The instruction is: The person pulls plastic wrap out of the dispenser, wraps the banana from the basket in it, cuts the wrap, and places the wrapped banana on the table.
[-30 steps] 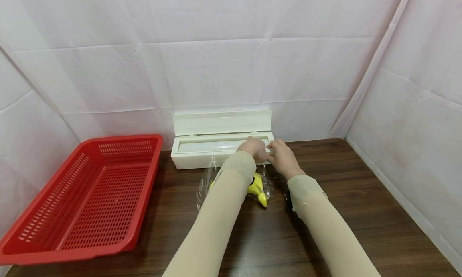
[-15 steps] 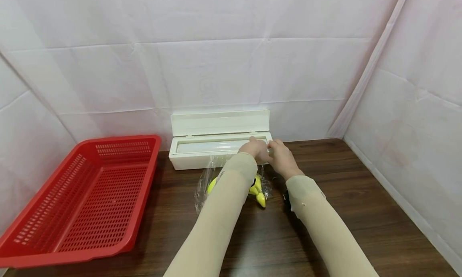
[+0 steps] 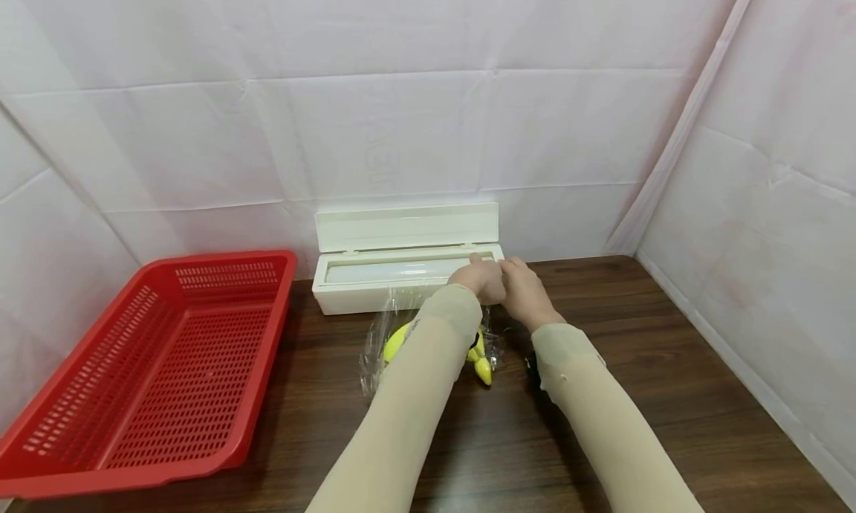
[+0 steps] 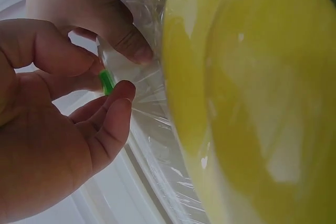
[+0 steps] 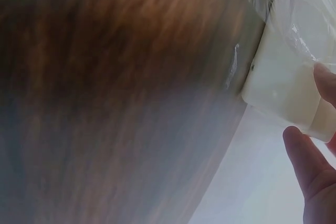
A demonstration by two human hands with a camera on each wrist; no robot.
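Observation:
A long white cling film box [image 3: 361,299] stands against the back wall with its lid raised and a film roll [image 3: 401,270] inside. At its right end my left hand [image 3: 483,281] pinches a small green slider [image 4: 107,82] between thumb and fingertips. Right beside it, my right hand [image 3: 527,294] grips the box's end corner, one thumb pressed on the film at the edge. Clear cling film [image 3: 381,349] hangs from the box front over glossy yellow banana-shaped things [image 3: 483,368], partly hidden by my left forearm.
A red perforated plastic basket [image 3: 270,364] stands at the left on the dark wooden table [image 3: 669,372]. White sheeting [image 3: 401,141] forms the back and side walls, with the box's open lid [image 3: 408,228] close to the back one.
My left hand has slid slightly right along the box front and now overlaps my right fingertips. The right hand stays at the box end. The head view has shifted a little.

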